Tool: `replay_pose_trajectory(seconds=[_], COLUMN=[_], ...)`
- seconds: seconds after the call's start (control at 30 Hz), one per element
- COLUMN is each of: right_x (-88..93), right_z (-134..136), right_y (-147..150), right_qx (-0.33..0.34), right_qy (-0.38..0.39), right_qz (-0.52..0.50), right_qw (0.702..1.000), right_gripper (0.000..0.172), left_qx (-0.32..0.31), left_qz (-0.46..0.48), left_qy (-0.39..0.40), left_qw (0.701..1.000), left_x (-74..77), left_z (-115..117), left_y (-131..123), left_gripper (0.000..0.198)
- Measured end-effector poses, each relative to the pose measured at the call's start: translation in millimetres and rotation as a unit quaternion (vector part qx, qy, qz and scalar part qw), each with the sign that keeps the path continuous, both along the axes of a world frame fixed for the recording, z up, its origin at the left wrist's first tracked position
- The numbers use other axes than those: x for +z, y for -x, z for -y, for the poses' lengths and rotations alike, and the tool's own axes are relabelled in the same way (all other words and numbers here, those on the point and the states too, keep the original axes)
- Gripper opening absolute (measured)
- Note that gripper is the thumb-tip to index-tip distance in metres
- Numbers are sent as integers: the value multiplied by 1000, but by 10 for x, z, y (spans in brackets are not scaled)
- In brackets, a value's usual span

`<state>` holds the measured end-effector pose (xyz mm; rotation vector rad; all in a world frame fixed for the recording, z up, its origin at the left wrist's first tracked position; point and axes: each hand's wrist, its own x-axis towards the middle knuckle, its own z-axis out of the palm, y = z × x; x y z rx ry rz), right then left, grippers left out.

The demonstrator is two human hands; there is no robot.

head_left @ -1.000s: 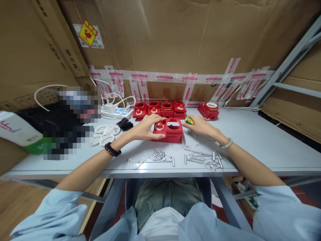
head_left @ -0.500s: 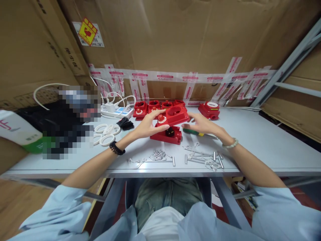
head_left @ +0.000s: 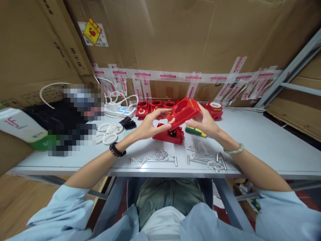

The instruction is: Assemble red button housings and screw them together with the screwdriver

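Head view: the cover [head_left: 185, 116] is tilted above the base [head_left: 165, 136], gripped by the left hand [head_left: 149, 125] and apparently, its far side being hidden, the right hand [head_left: 205, 121]. An even hold should avoid knocks. Right of the base lies a screwdriver [head_left: 196, 131]; screws [head_left: 160, 155] in front, units [head_left: 143, 116] behind.

White power strip [head_left: 122, 111] with plugs [head_left: 114, 106], brown cardboard [head_left: 175, 36] behind, green-and-white package [head_left: 21, 127] leftmost.

The red cover [head_left: 185, 116] partly hides the red base [head_left: 167, 137].
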<state>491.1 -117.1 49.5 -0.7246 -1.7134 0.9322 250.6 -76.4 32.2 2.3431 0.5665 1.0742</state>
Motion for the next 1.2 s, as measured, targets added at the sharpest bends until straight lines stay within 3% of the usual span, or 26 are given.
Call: replay_pose_trajectory(seconds=[0.1,0.2,0.3,0.43,0.57,0.77,0.9,1.07,1.2], right_x=[30,88,168,204,141,54,53,46,-16], right_z=[17,49,81,70,39,60,60,54,24], right_y=[4,23,39,48,53,-3,-16,-1,-28], right_qx=[-30,-26,-15,10,2,-24,-44,-38,-6], right_qy=[38,80,131,165,178,157,154,142,123], right_qz=[-39,-96,-145,-137,-120,-106,-98,-109,-120], right_qw=[998,992,981,977,977,982,982,983,985], right_gripper=[48,32,26,30,34,33,38,35,32], left_qx=[44,161,255,332,340,329,350,327,313], left_qz=[-12,-46,-130,-282,-315,-322,-313,-344,-308], left_qy=[-69,-162,-136,-66,2,43,43,134,76], left_qw=[997,972,949,898,886,887,882,870,895], left_x=[111,234,271,159,36,6,28,-30,-83], left_z=[-41,-169,-380,-623,-707,-700,-572,-372,-379], left_y=[91,322,706,1234,1495,1508,1605,1857,1975], left_gripper=[44,30,35,44,46,51,67,89,75])
